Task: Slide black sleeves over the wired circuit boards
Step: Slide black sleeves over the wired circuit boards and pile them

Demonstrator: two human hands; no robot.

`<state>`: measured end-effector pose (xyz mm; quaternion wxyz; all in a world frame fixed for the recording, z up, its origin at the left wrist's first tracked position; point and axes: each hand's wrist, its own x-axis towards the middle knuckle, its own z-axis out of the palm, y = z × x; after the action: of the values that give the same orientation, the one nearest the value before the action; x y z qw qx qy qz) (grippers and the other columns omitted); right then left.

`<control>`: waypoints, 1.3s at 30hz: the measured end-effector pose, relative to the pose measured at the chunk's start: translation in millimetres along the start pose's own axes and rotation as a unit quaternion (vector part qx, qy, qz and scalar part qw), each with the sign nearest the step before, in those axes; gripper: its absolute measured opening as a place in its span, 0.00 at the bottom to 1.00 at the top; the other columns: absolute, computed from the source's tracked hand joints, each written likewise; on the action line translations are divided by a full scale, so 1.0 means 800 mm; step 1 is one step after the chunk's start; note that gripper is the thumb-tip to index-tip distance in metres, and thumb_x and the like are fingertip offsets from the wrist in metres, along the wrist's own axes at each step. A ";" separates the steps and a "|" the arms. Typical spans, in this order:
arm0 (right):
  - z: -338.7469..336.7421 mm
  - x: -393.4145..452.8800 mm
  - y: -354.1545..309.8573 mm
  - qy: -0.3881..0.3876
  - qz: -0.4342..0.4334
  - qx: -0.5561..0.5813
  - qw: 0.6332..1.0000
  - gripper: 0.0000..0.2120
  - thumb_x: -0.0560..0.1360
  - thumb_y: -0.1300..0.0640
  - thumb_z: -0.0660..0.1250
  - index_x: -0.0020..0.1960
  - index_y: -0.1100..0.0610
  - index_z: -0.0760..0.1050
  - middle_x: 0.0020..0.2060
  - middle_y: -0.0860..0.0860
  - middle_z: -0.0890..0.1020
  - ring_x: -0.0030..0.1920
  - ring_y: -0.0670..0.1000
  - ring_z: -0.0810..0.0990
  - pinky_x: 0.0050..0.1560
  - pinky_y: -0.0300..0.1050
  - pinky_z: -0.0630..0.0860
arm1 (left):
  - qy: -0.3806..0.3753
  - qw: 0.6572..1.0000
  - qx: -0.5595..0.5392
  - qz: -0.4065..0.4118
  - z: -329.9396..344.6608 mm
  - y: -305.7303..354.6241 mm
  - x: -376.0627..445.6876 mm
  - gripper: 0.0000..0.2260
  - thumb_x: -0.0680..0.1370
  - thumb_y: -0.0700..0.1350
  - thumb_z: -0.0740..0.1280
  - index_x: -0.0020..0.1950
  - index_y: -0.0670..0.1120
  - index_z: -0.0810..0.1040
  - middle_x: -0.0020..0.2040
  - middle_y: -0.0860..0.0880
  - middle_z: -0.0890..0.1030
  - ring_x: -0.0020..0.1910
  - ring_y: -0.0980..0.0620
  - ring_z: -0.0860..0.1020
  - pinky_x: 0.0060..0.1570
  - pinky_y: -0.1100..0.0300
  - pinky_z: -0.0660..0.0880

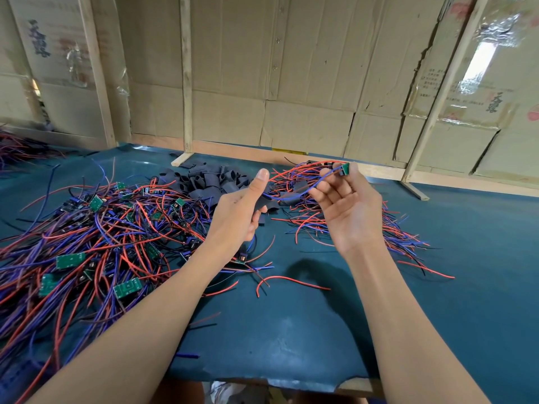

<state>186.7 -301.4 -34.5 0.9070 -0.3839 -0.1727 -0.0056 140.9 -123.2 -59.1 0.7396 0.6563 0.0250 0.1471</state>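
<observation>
Two hands up over table (291,330): right hand (347,211) pinching green board (346,168) by its edge, left hand (242,211) gripping limp black sleeve (264,203) on its trailing wires; light, floppy, best held near sleeve mouth

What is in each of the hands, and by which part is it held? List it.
Right hand: pinches a small green circuit board at its edge, wires trailing toward the left hand. Left hand: grips a black sleeve near its end.
</observation>
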 end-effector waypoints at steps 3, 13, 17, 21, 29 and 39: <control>0.000 0.002 -0.001 0.013 -0.004 -0.014 1.000 0.15 0.83 0.53 0.62 0.48 0.63 0.79 0.39 0.56 0.85 0.35 0.52 0.82 0.40 0.46 0.81 | -0.010 1.000 0.012 0.008 0.000 0.000 0.000 0.29 0.69 0.74 0.67 0.25 0.50 0.69 0.34 0.41 0.70 0.24 0.51 0.60 0.23 0.65 0.55; -0.002 0.003 -0.001 0.050 -0.010 -0.022 0.998 0.13 0.83 0.54 0.63 0.46 0.62 0.78 0.35 0.56 0.82 0.32 0.53 0.79 0.35 0.46 0.80 | -0.031 0.999 -0.011 -0.006 -0.004 -0.005 0.005 0.34 0.65 0.78 0.65 0.26 0.46 0.74 0.30 0.42 0.67 0.24 0.50 0.58 0.25 0.63 0.53; -0.003 0.004 0.000 0.060 -0.008 -0.021 0.998 0.11 0.83 0.54 0.63 0.48 0.62 0.76 0.36 0.57 0.82 0.31 0.53 0.79 0.35 0.46 0.80 | -0.042 0.999 0.007 -0.011 -0.005 -0.007 0.005 0.38 0.66 0.80 0.61 0.32 0.42 0.75 0.29 0.42 0.66 0.23 0.50 0.59 0.25 0.63 0.54; -0.005 0.004 -0.001 0.060 -0.008 -0.016 0.998 0.11 0.83 0.54 0.63 0.49 0.62 0.76 0.35 0.56 0.82 0.31 0.52 0.79 0.35 0.46 0.79 | -0.044 0.998 0.002 -0.035 -0.006 -0.006 0.005 0.39 0.66 0.80 0.60 0.34 0.41 0.75 0.28 0.45 0.69 0.22 0.51 0.59 0.24 0.65 0.55; -0.005 0.006 0.001 0.064 -0.016 -0.031 0.997 0.11 0.83 0.55 0.64 0.48 0.63 0.76 0.35 0.58 0.83 0.30 0.53 0.79 0.33 0.46 0.79 | -0.059 0.997 -0.006 -0.048 -0.006 -0.004 0.004 0.35 0.71 0.76 0.61 0.34 0.42 0.74 0.27 0.48 0.71 0.20 0.52 0.60 0.22 0.64 0.52; -0.006 0.004 0.001 0.043 -0.017 -0.023 0.999 0.13 0.83 0.54 0.63 0.45 0.61 0.78 0.36 0.57 0.82 0.31 0.53 0.78 0.33 0.46 0.78 | -0.089 0.992 -0.008 -0.087 -0.006 -0.001 0.003 0.34 0.72 0.76 0.60 0.30 0.43 0.71 0.26 0.48 0.68 0.19 0.53 0.59 0.24 0.62 0.49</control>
<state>191.6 -304.1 -37.1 0.9043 -0.4012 -0.1397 -0.0421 141.9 -117.9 -60.0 0.7543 0.6559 0.0152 0.0235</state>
